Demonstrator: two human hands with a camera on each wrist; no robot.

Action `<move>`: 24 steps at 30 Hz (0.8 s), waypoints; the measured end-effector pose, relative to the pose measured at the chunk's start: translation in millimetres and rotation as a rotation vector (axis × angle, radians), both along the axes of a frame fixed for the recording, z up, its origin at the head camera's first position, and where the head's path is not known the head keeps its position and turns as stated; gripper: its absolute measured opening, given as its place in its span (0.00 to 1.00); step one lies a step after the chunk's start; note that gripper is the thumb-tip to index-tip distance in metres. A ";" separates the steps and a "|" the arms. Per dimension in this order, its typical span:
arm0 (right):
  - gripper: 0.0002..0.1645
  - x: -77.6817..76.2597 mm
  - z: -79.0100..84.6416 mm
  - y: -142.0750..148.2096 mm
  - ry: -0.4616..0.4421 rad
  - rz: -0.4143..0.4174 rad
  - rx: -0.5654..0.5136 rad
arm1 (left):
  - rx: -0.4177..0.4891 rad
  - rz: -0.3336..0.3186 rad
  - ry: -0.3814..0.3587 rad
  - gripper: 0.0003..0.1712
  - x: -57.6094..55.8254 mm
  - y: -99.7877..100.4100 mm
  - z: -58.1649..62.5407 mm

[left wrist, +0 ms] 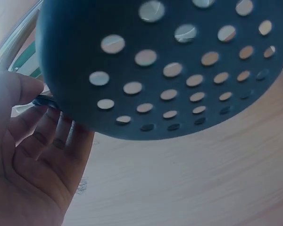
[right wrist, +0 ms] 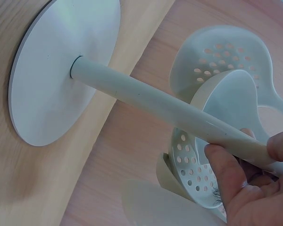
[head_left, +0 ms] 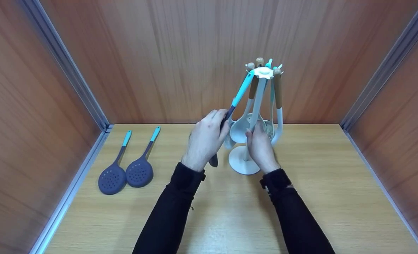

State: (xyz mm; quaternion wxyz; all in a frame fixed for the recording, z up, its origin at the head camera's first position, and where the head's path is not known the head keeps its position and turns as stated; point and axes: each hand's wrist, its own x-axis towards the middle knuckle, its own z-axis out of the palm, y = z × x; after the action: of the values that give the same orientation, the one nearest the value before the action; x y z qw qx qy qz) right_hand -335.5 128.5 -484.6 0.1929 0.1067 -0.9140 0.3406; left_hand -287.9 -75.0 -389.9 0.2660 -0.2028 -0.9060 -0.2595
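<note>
In the head view, your left hand (head_left: 207, 139) holds a dark skimmer (head_left: 242, 89) with a turquoise handle, at the left side of the white stand (head_left: 258, 102). The skimmer tilts, its handle's end up at the stand's crown; whether it is hooked there you cannot tell from here. Your right hand (head_left: 261, 146) grips the stand's pole, above its round base (head_left: 239, 164), which sits on the tabletop (head_left: 300, 197). Around the stand hang other utensils, among them a pale ladle (head_left: 239, 131) and a brown-handled utensil (head_left: 278, 91) on the stand's right. Well to the left of the stand, two more dark skimmers (head_left: 125, 176) with turquoise handles lie side by side, holed ends toward you.

In the left wrist view, your fingers (left wrist: 47, 134) and thumb close narrowly on the skimmer's shaft, just beside its broad, perforated head, which fills much of the view; part of the stand side shows blurred behind your thumb.

In the right wrist view, your fingers (right wrist: 226, 174) and thumb are wrapped about the stand's pole, well apart from the base. Behind the pole hang pale utensil heads, one a perforated turner (right wrist: 252, 44), close to your hand.
</note>
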 end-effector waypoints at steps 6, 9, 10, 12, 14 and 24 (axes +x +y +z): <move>0.25 1.0 0.9 -0.8 0.003 -0.002 0.000 | 0.010 -0.020 0.012 0.16 -2.2 1.1 -3.9; 0.25 1.4 1.2 -0.8 -0.008 -0.001 -0.002 | 0.017 -0.025 0.002 0.17 -2.8 2.0 -6.4; 0.25 1.4 1.4 -0.9 -0.013 -0.002 -0.004 | 0.019 -0.027 -0.003 0.17 -2.9 2.3 -7.2; 0.25 1.1 1.6 -1.1 -0.024 -0.003 -0.009 | 0.024 -0.032 -0.012 0.17 -3.3 2.9 -8.7; 0.25 0.6 1.7 -1.2 -0.031 -0.006 -0.012 | 0.026 -0.037 -0.017 0.17 -3.5 3.2 -9.8; 0.25 1.2 2.6 -0.7 -0.043 -0.006 -0.013 | 0.014 -0.051 -0.062 0.20 -6.5 3.2 -14.8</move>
State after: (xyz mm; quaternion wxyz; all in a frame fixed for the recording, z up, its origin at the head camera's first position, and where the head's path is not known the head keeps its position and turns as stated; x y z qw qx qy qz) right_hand -334.3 127.8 -482.0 0.1752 0.0954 -0.9160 0.3481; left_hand -294.4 -71.8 -404.7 0.2326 -0.2159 -0.9065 -0.2786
